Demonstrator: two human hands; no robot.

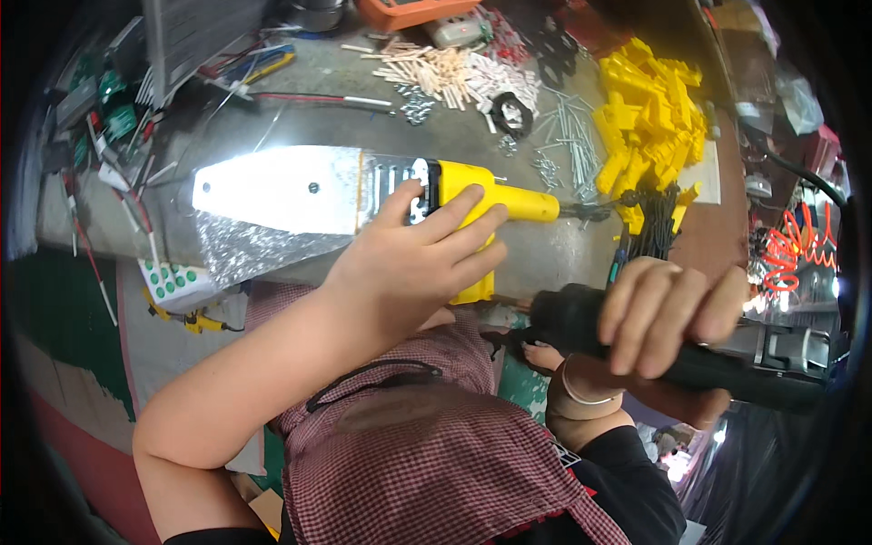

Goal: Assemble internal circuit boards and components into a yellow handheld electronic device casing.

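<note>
A yellow-handled pipe welding iron point(522, 203) lies across the bench in front of me, its flat silver plate point(272, 189) pointing left. Clear bubble wrap point(263, 250) covers part of the plate and hangs below it. My left hand point(418, 241) grips the yellow housing from above, thumb near the slotted metal neck and fingers over the yellow body. At the right, my right hand point(668, 318) is wrapped round a black power screwdriver point(572, 318), held nearly level with its nose toward the yellow housing. The screwdriver's tip is hard to make out.
Yellow plastic handle shells point(649, 113) are heaped at the back right. Long screws point(570, 136), pale ceramic tubes point(422, 73) and a black tape roll point(511, 113) lie behind the iron. Wires and cutters point(263, 65) sit back left. A coiled orange hose point(790, 250) hangs far right.
</note>
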